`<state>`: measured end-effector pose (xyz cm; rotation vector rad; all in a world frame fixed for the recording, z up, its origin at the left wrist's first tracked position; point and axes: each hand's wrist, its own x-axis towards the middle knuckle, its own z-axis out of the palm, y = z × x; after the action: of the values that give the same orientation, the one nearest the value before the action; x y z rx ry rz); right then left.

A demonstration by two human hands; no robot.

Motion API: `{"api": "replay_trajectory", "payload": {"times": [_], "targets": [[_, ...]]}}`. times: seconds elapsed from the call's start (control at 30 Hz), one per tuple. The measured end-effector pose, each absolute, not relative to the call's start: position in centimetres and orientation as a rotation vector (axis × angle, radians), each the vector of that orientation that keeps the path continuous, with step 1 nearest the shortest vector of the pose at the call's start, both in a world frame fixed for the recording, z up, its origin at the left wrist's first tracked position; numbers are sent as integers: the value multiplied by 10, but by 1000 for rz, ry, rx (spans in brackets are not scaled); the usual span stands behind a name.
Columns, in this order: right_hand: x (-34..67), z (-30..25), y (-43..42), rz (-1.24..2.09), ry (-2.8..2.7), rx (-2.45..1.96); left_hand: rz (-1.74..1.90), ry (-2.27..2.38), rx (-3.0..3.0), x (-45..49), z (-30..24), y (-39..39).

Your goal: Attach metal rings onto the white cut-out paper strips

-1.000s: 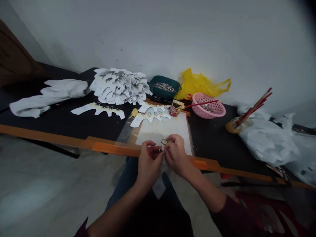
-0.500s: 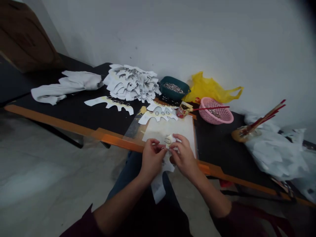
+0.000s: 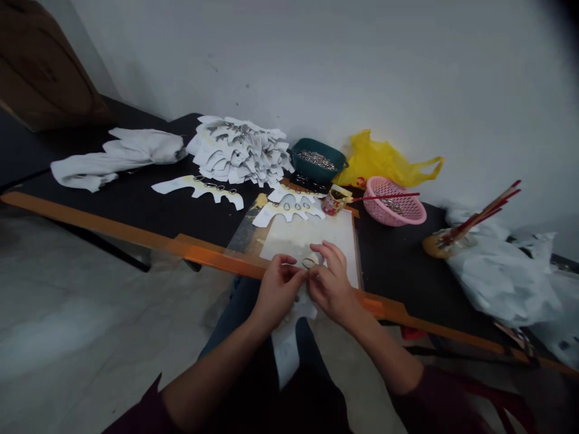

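Note:
At the table's front edge, my left hand [image 3: 277, 294] pinches a white scalloped cut-out strip [image 3: 286, 354] between thumb and forefinger. My right hand [image 3: 333, 284] meets it there, its thumb and forefinger closed on the same strip while other fingers stick up. An oval metal ring [image 3: 309, 263] shows on the strip just above the fingertips. The strip's long tail hangs down over my lap; its middle is hidden by my hands. Beyond them, a similar strip with several rings [image 3: 289, 212] lies on a white sheet [image 3: 337, 238].
A heap of white strips [image 3: 239, 150] lies at the back. Near it are a green basket of metal rings [image 3: 312, 146], a glue tin [image 3: 333, 202] with a red stick, a pink basket [image 3: 409, 214] and a yellow bag [image 3: 384, 160]. A jar of brushes [image 3: 436, 244] stands right.
My right hand's fingers have turned inward and lie closer to my left hand. The strip's hanging tail has swung slightly lower. Both hands keep their grip.

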<state>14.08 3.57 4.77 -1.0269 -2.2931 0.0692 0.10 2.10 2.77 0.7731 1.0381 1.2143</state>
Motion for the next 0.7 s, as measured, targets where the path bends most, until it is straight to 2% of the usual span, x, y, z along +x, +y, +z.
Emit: {"api": "replay_trajectory", "payload": {"times": [0.17, 0.4, 0.7], "targets": [[140, 53, 36, -9, -2361, -983, 1269, 1063, 713, 4, 27, 27], [131, 30, 31, -352, -2340, -1023, 1316, 1169, 471, 14, 20, 32], [134, 27, 31, -180, -2361, -1137, 1341, 1126, 439, 16, 18, 29]]}}
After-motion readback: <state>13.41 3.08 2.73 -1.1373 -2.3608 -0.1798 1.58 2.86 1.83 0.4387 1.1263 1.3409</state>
